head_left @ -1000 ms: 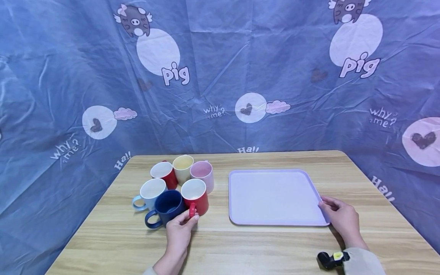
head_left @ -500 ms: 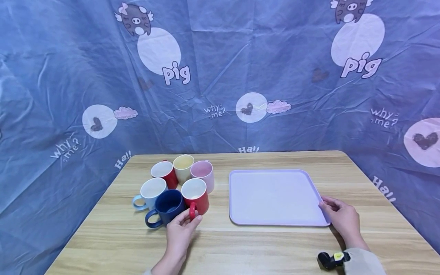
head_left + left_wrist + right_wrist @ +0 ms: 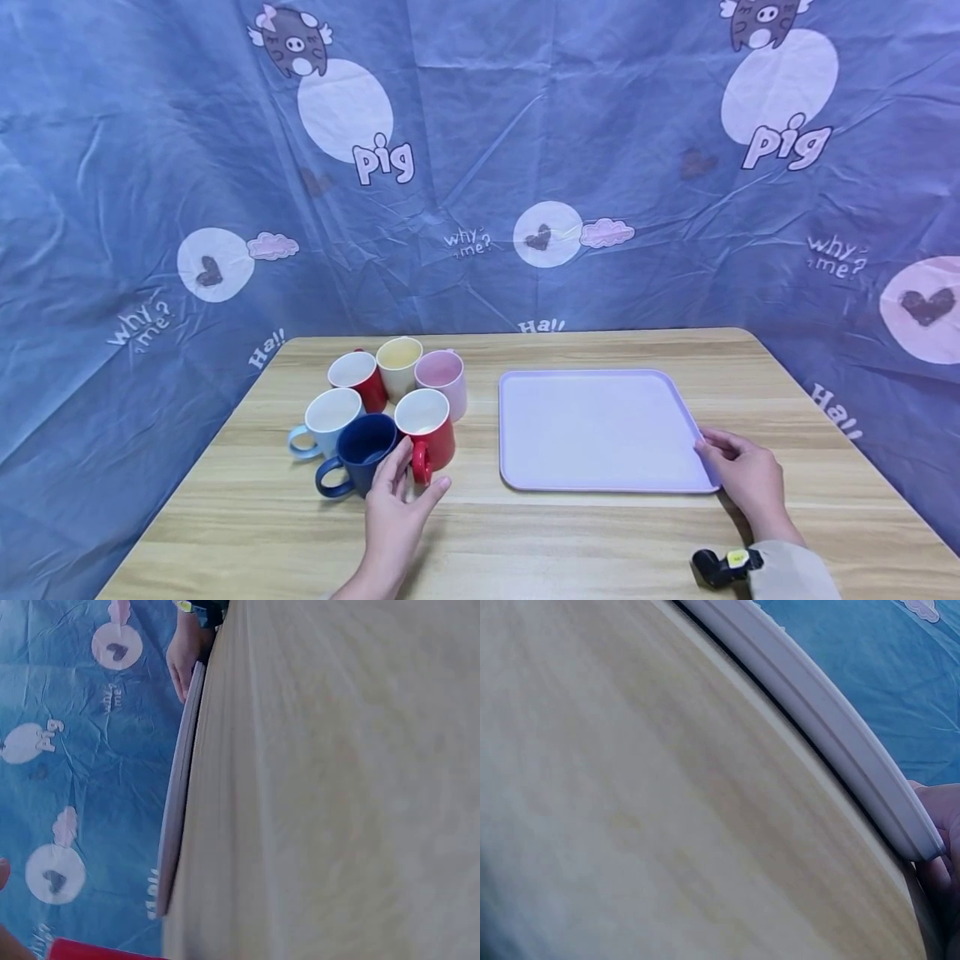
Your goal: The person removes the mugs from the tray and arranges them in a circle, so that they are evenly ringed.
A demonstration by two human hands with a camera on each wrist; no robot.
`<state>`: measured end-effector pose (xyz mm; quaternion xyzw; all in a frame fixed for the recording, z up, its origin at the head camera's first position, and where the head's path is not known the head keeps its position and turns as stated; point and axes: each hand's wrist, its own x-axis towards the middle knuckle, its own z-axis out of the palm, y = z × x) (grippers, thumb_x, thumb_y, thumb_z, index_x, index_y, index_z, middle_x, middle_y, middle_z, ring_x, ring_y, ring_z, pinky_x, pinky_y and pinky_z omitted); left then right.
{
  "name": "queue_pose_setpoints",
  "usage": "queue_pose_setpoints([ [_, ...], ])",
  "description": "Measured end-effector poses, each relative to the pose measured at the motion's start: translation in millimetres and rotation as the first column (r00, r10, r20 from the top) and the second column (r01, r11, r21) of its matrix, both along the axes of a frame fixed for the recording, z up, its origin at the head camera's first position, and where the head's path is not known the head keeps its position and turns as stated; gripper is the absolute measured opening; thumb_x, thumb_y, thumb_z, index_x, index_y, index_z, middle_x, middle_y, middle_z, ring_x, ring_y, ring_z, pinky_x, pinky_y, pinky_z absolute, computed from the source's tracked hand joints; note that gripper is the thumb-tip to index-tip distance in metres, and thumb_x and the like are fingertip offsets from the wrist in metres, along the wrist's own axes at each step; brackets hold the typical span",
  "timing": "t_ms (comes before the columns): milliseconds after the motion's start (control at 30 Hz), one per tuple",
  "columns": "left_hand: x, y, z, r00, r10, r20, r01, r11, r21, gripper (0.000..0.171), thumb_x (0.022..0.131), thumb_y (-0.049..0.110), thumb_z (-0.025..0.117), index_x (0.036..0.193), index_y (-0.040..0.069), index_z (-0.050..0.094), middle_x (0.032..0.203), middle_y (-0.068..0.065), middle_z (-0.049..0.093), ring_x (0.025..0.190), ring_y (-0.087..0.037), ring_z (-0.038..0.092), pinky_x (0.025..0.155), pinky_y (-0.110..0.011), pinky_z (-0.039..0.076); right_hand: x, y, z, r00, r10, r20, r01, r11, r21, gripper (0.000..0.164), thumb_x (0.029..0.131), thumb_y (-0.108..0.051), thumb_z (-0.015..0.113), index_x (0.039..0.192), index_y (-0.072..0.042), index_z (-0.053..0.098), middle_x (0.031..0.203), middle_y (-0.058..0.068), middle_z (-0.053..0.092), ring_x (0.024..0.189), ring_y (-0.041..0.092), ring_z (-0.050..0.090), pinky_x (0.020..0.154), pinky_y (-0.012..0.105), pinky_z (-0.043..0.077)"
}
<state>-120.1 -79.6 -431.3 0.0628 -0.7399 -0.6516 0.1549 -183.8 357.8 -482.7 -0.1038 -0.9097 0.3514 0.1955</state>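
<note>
In the head view my left hand (image 3: 395, 510) is beside the handle of the nearer red mug (image 3: 435, 440), thumb spread away from it and fingers reaching along its left side. This mug is white inside and stands upright. Close to its left is a navy mug (image 3: 367, 450), partly behind my fingers. A strip of red mug (image 3: 97, 951) shows at the bottom of the left wrist view. On the right, my right hand (image 3: 748, 482) pinches the right rim of a lilac tray (image 3: 600, 429) lying flat. The right wrist view shows fingers at the tray's corner (image 3: 911, 838).
Behind stand a light blue mug (image 3: 330, 421), another red mug (image 3: 369, 385), a cream mug (image 3: 397, 375) and a pink mug (image 3: 444, 385), grouped closely. All rest on a wooden table (image 3: 517, 542). A patterned blue cloth (image 3: 480, 150) hangs behind it.
My left hand has let go of the red mug's handle; its thumb has swung out to the right and its fingers have straightened. The right hand, tray and mugs have stayed put.
</note>
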Motion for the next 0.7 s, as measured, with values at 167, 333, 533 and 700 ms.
queue_pose_setpoints([
  [167, -3.3, -0.7, 16.5, 0.993, -0.004, -0.117, -0.010, 0.993, -0.118, 0.074, 0.073, 0.007, 0.083, 0.137, -0.002, 0.046, 0.136, -0.017, 0.046, 0.129, -0.032, 0.041, 0.105, -0.042, 0.031, -0.1, 0.0, 0.4, 1.000, 0.000, -0.002, 0.000, 1.000, 0.001, 0.036, 0.090, -0.027, 0.065, 0.110, 0.003, 0.068, 0.091, 0.014, 0.071, 0.068, -0.010, 0.050, 0.063, 0.020, 0.040],
  [333, -14.9, -5.7, 39.0, 0.986, -0.033, -0.165, 0.011, 0.991, -0.132, 0.074, 0.074, 0.010, 0.082, 0.138, -0.001, 0.046, 0.136, -0.016, 0.048, 0.129, -0.029, 0.042, 0.106, -0.039, 0.030, -0.1, -0.1, 0.2, 1.000, 0.003, -0.002, -0.003, 1.000, -0.003, 0.036, 0.090, -0.027, 0.065, 0.110, 0.003, 0.068, 0.091, 0.014, 0.071, 0.069, -0.011, 0.050, 0.063, 0.020, 0.040],
  [533, -31.5, -14.3, 62.4, 0.991, -0.075, -0.114, 0.056, 0.985, -0.165, 0.078, 0.078, 0.018, 0.081, 0.143, 0.005, 0.039, 0.141, -0.013, 0.045, 0.131, -0.026, 0.040, 0.109, -0.040, 0.027, -0.8, 0.5, 0.3, 1.000, 0.013, 0.004, -0.013, 1.000, -0.009, 0.037, 0.090, -0.027, 0.066, 0.111, 0.003, 0.068, 0.092, 0.014, 0.071, 0.069, -0.014, 0.048, 0.064, 0.019, 0.041],
  [700, -46.6, -21.8, 78.2, 0.985, -0.138, -0.106, 0.117, 0.976, -0.185, 0.081, 0.079, 0.016, 0.079, 0.145, 0.003, 0.034, 0.145, -0.014, 0.040, 0.132, -0.027, 0.038, 0.110, -0.038, 0.026, -2.0, 4.0, 3.8, 0.999, 0.043, 0.033, -0.043, 0.999, 0.007, 0.041, 0.090, -0.030, 0.066, 0.112, 0.004, 0.067, 0.094, 0.016, 0.071, 0.079, 0.010, 0.062, 0.067, 0.024, 0.042],
])
